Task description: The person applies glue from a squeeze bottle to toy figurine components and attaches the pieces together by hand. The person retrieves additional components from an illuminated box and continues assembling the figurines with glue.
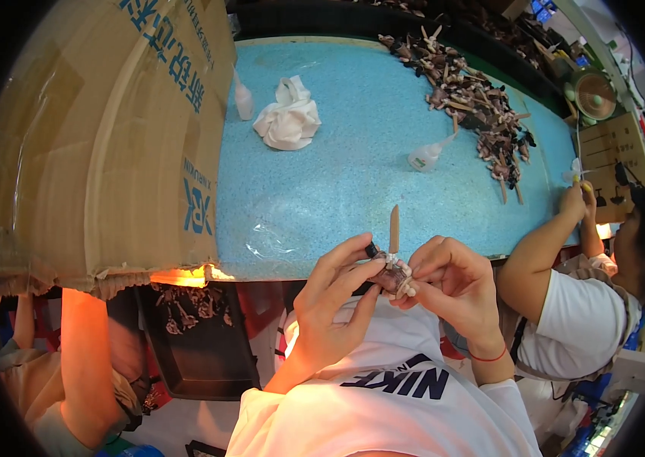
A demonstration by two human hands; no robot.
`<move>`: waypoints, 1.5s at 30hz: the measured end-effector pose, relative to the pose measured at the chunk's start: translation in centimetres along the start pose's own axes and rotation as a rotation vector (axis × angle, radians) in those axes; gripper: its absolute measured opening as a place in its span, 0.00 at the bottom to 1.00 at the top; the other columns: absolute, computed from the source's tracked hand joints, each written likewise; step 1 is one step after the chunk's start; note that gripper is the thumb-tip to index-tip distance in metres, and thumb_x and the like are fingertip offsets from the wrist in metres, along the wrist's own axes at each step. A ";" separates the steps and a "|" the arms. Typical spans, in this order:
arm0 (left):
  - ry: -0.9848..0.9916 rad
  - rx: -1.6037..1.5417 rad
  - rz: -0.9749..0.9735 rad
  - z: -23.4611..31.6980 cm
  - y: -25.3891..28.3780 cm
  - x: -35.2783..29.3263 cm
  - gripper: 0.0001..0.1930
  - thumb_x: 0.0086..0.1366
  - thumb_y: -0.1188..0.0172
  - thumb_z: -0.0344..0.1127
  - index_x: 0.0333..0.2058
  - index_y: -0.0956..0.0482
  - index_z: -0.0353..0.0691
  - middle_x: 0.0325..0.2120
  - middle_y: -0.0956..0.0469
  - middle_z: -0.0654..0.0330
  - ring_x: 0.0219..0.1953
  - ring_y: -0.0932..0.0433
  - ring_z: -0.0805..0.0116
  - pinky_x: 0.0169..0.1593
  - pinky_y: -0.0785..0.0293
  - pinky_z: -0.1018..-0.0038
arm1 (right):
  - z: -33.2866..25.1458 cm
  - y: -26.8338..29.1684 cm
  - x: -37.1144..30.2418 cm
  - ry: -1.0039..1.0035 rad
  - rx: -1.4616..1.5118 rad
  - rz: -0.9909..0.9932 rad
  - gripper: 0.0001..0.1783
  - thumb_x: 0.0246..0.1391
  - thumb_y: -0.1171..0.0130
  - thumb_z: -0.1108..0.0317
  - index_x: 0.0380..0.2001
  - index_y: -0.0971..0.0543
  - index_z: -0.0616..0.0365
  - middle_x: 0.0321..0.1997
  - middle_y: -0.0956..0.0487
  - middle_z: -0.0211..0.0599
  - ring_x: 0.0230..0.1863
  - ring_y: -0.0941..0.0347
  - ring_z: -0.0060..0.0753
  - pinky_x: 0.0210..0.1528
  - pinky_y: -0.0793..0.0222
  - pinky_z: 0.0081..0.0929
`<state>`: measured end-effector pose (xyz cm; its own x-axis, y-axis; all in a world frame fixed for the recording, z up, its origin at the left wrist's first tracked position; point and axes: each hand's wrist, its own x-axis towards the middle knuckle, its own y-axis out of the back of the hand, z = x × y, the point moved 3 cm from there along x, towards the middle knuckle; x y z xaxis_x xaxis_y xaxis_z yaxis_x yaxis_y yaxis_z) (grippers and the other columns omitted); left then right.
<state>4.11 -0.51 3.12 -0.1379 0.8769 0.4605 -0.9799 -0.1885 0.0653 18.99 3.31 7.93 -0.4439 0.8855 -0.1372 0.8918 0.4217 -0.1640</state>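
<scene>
Close to my body, at the table's front edge, I hold a small brownish-pink figurine (392, 279) between both hands. A flat, pointed wooden stick (394, 228) stands up from its far end. My left hand (335, 293) pinches the figurine from the left, with a small black part (371, 250) beside its fingertips. The fingers of my right hand (456, 283) are closed on the figurine's right side, near its pale, knobby end. Fine detail between the fingertips is hidden. Beyond my hands, a white squeeze bottle with a thin nozzle (425, 157) lies tilted on the blue tabletop (337, 183).
Many similar stick-mounted figures form a pile (482, 107) at the far right. Crumpled white tissue (289, 116) and another nozzle bottle (243, 101) are at back left. A large cardboard box (109, 152) walls the left side. Co-workers (581, 320) sit on both sides; a black tray (204, 369) is lower left.
</scene>
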 end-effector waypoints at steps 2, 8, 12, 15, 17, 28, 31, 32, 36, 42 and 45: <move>0.037 -0.046 -0.031 0.4 0.1 0.1 0.20 0.45 0.42 0.16 0.41 0.25 0.34 0.49 0.34 0.46 0.45 0.26 0.54 0.45 0.27 0.69 | -0.1 0.1 -0.1 0.022 0.020 -0.005 0.05 0.46 0.49 0.87 0.29 0.32 0.71 0.35 0.30 0.41 0.37 0.25 0.31 0.38 0.24 0.23; 0.099 -0.152 -0.096 1.1 -0.1 0.2 0.20 0.45 0.41 0.21 0.42 0.26 0.32 0.51 0.35 0.44 0.47 0.27 0.54 0.48 0.30 0.67 | -0.4 0.7 -0.7 0.064 -0.093 -0.008 0.04 0.46 0.50 0.87 0.28 0.31 0.71 0.38 0.31 0.42 0.38 0.25 0.31 0.40 0.24 0.21; 0.073 -0.101 -0.094 1.5 -0.4 0.2 0.21 0.45 0.40 0.21 0.42 0.26 0.33 0.49 0.33 0.45 0.44 0.26 0.56 0.47 0.30 0.68 | -0.7 0.8 -0.8 0.049 -0.085 -0.064 0.06 0.46 0.49 0.86 0.31 0.31 0.71 0.39 0.30 0.42 0.38 0.25 0.31 0.39 0.24 0.21; 0.060 -0.092 -0.082 1.7 -0.7 0.2 0.21 0.44 0.39 0.22 0.41 0.26 0.33 0.48 0.32 0.45 0.43 0.26 0.56 0.47 0.30 0.68 | -1.0 0.9 -1.0 -0.030 -0.058 -0.017 0.09 0.46 0.48 0.86 0.33 0.32 0.71 0.40 0.29 0.42 0.37 0.24 0.30 0.38 0.24 0.20; 0.062 -0.093 -0.093 1.9 -0.8 0.2 0.21 0.44 0.39 0.22 0.41 0.26 0.33 0.48 0.32 0.45 0.44 0.26 0.56 0.47 0.30 0.69 | -1.2 1.0 -1.1 -0.039 -0.077 -0.029 0.12 0.45 0.47 0.85 0.36 0.33 0.71 0.39 0.28 0.41 0.37 0.24 0.29 0.37 0.24 0.19; 0.105 -0.073 -0.161 2.2 -1.3 0.3 0.18 0.45 0.39 0.22 0.39 0.24 0.31 0.49 0.32 0.47 0.43 0.26 0.58 0.46 0.30 0.71 | -1.0 2.0 -1.1 -0.049 -0.083 -0.061 0.14 0.44 0.46 0.85 0.39 0.31 0.71 0.40 0.28 0.39 0.41 0.26 0.29 0.39 0.25 0.19; 0.120 -0.051 -0.188 2.7 -1.3 0.7 0.19 0.45 0.39 0.22 0.41 0.25 0.31 0.49 0.32 0.47 0.43 0.25 0.58 0.46 0.29 0.71 | -1.3 2.0 -1.0 -0.020 -0.070 -0.083 0.16 0.44 0.46 0.85 0.40 0.30 0.70 0.40 0.29 0.39 0.42 0.26 0.29 0.39 0.24 0.19; 0.113 -0.048 -0.179 2.7 -1.3 0.7 0.20 0.44 0.39 0.22 0.40 0.25 0.31 0.49 0.32 0.47 0.43 0.25 0.58 0.46 0.29 0.71 | -1.4 1.9 -0.9 -0.010 -0.080 -0.099 0.17 0.43 0.46 0.85 0.41 0.29 0.69 0.40 0.29 0.39 0.42 0.26 0.30 0.39 0.24 0.20; 0.104 -0.034 -0.154 2.7 -1.5 0.6 0.20 0.44 0.38 0.21 0.40 0.25 0.31 0.49 0.32 0.47 0.43 0.25 0.58 0.44 0.28 0.72 | -1.4 2.1 -0.7 0.000 -0.152 -0.119 0.18 0.42 0.45 0.85 0.40 0.29 0.68 0.40 0.29 0.38 0.42 0.26 0.30 0.40 0.24 0.20; 0.089 0.017 -0.128 2.9 -1.8 0.5 0.20 0.42 0.38 0.21 0.39 0.25 0.32 0.47 0.30 0.47 0.41 0.25 0.58 0.42 0.27 0.72 | -1.5 2.2 -0.6 0.007 -0.212 -0.133 0.19 0.40 0.45 0.84 0.40 0.27 0.66 0.39 0.28 0.38 0.42 0.27 0.29 0.42 0.25 0.23; 0.075 0.048 -0.120 3.1 -1.8 0.6 0.21 0.40 0.38 0.22 0.38 0.25 0.31 0.46 0.30 0.47 0.40 0.25 0.58 0.40 0.27 0.72 | -1.6 2.2 -0.4 0.019 -0.203 -0.146 0.18 0.40 0.45 0.84 0.40 0.27 0.65 0.39 0.28 0.38 0.42 0.27 0.29 0.43 0.25 0.25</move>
<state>6.27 -1.05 6.01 -0.0328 0.9245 0.3798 -0.9822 -0.1001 0.1590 21.25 4.16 9.22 -0.5691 0.8151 -0.1082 0.8186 0.5740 0.0186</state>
